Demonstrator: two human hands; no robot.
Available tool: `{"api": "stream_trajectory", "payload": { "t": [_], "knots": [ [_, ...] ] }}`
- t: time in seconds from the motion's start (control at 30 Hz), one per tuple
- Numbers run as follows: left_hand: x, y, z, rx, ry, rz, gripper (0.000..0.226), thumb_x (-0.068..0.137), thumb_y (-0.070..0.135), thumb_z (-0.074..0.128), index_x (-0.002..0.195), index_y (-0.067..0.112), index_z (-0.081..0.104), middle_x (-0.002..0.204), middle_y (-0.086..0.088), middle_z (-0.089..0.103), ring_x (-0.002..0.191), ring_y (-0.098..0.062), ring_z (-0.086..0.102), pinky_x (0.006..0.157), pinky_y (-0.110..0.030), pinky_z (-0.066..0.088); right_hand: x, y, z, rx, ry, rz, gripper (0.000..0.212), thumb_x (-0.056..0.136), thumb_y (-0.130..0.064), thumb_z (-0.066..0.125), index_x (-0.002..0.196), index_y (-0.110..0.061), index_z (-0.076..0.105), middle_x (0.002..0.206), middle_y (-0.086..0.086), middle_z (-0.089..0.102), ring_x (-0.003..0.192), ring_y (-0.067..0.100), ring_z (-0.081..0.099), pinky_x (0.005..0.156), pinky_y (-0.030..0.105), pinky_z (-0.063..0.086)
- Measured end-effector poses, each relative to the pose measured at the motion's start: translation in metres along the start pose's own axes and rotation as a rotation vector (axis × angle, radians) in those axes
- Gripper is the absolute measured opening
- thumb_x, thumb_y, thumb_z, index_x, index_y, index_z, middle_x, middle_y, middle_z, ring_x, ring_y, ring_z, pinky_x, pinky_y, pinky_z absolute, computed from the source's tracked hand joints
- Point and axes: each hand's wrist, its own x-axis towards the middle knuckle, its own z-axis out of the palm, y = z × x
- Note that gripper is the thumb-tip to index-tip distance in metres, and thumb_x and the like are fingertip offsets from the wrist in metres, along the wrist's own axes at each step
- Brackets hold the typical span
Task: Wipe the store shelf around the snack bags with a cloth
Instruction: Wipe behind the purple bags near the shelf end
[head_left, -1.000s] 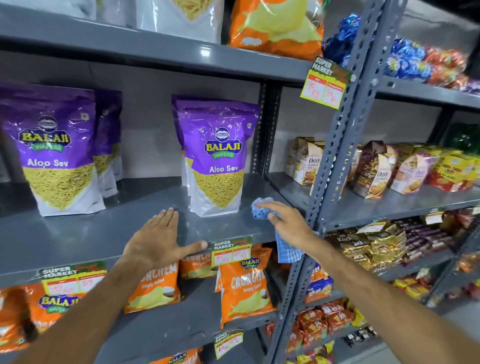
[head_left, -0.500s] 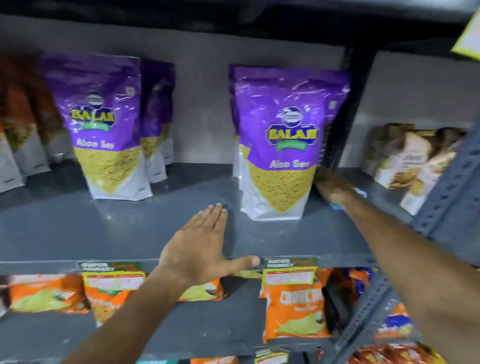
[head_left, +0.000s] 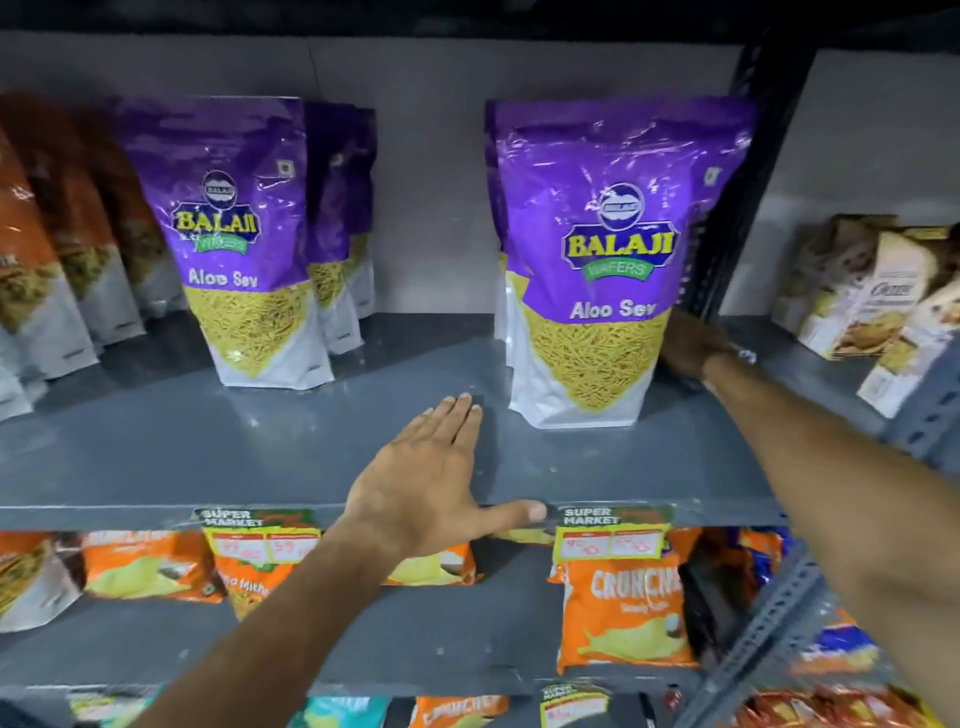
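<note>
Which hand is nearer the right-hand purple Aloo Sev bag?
Right. The right hand reaches just behind the bag's right edge; the left hand rests flat on the shelf in front.

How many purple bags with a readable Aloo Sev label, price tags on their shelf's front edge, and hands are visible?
Purple Aloo Sev bags, label readable: 2, left bag, right bag
Price tags on that edge: 2, left tag, right tag
Hands: 2, left hand, right hand
Total: 6
</note>
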Motion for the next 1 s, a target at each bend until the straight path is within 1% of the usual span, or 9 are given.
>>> {"api": "stream_trajectory", "payload": {
  "t": [0.03, 0.1, 0.27, 0.37, 0.53, 0.63, 0.73, 0.8, 1.0],
  "knots": [
    [0.001, -0.001, 0.001, -0.003, 0.001, 0.002, 0.138, 0.068, 0.107, 0.022, 0.169, 0.016, -0.002, 0.178, 0.000, -0.006, 0.164, -0.013, -0.006, 0.131, -0.031, -0.006, -0.011, -0.005, -0.002, -0.022, 0.017, 0.017, 0.044, 0.101, -0.048, 0.038, 0.125, -0.024, 0.066, 0.139, 0.009, 0.063, 0.128, 0.029, 0.059, 0.106, 0.042, 0.045],
    [0.002, -0.002, 0.002, -0.003, 0.003, 0.009, 0.138, 0.070, 0.108, 0.022, 0.169, 0.015, 0.000, 0.178, -0.001, -0.004, 0.164, -0.014, -0.004, 0.132, -0.032, -0.004, -0.032, -0.008, -0.004, -0.035, 0.049, 0.037, 0.041, 0.098, -0.048, 0.038, 0.118, -0.027, 0.067, 0.133, 0.006, 0.068, 0.120, 0.025, 0.063, 0.101, 0.040, 0.050],
    [0.000, 0.000, 0.001, -0.021, 0.004, 0.012, 0.142, 0.068, 0.110, 0.019, 0.169, 0.012, 0.003, 0.179, -0.003, 0.000, 0.164, -0.015, 0.000, 0.133, -0.034, 0.000, -0.097, -0.011, -0.006, -0.161, 0.042, 0.143, 0.032, 0.102, -0.025, 0.044, 0.125, -0.014, 0.063, 0.127, 0.017, 0.064, 0.116, 0.035, 0.061, 0.096, 0.043, 0.048],
    [-0.001, 0.002, -0.002, -0.033, -0.008, 0.005, 0.144, 0.065, 0.111, 0.018, 0.169, 0.012, 0.002, 0.179, -0.003, 0.000, 0.164, -0.016, 0.001, 0.134, -0.036, 0.004, -0.135, -0.016, -0.007, -0.154, 0.065, 0.122, 0.035, 0.104, -0.022, 0.039, 0.133, -0.016, 0.058, 0.141, 0.013, 0.058, 0.129, 0.032, 0.054, 0.104, 0.038, 0.042],
    [-0.008, 0.009, -0.008, -0.017, -0.024, 0.016, 0.144, 0.067, 0.110, 0.020, 0.168, 0.009, 0.002, 0.179, -0.005, 0.000, 0.165, -0.018, 0.001, 0.133, -0.036, 0.004, -0.203, -0.031, 0.002, -0.084, 0.141, 0.163, 0.042, 0.104, -0.029, 0.033, 0.141, -0.034, 0.052, 0.150, -0.001, 0.051, 0.139, 0.020, 0.045, 0.111, 0.038, 0.040],
    [-0.014, 0.011, -0.015, -0.007, -0.031, 0.027, 0.138, 0.072, 0.106, 0.019, 0.168, 0.008, 0.001, 0.179, -0.006, 0.000, 0.165, -0.020, 0.002, 0.132, -0.036, 0.003, -0.231, -0.051, 0.014, -0.106, 0.208, 0.106, 0.041, 0.106, -0.029, 0.034, 0.142, -0.031, 0.053, 0.149, -0.003, 0.054, 0.139, 0.015, 0.045, 0.114, 0.034, 0.038],
    [-0.025, 0.002, -0.018, 0.053, -0.032, 0.109, 0.148, 0.058, 0.109, 0.000, 0.168, 0.009, 0.000, 0.179, -0.007, -0.001, 0.165, -0.020, 0.001, 0.132, -0.034, 0.001, -0.240, -0.077, 0.022, -0.097, 0.258, 0.036, 0.039, 0.105, -0.024, 0.038, 0.138, -0.026, 0.057, 0.143, -0.001, 0.059, 0.136, 0.017, 0.048, 0.113, 0.033, 0.038],
    [-0.036, -0.009, -0.016, 0.093, -0.010, 0.143, 0.151, 0.054, 0.109, -0.005, 0.168, 0.010, 0.000, 0.178, -0.006, -0.002, 0.165, -0.019, 0.000, 0.131, -0.032, -0.003, -0.240, -0.097, 0.030, -0.095, 0.279, -0.002, 0.039, 0.103, -0.022, 0.041, 0.137, -0.025, 0.059, 0.140, 0.001, 0.061, 0.133, 0.019, 0.051, 0.112, 0.035, 0.039],
    [-0.078, -0.050, -0.015, 0.166, 0.032, 0.091, 0.148, 0.057, 0.106, -0.008, 0.168, 0.009, 0.001, 0.178, -0.007, -0.001, 0.165, -0.020, -0.001, 0.131, -0.032, -0.005, -0.231, -0.174, 0.068, -0.093, 0.287, -0.172, 0.038, 0.095, -0.021, 0.047, 0.128, -0.024, 0.064, 0.127, 0.002, 0.069, 0.124, 0.024, 0.057, 0.106, 0.036, 0.043]
  ]
}}
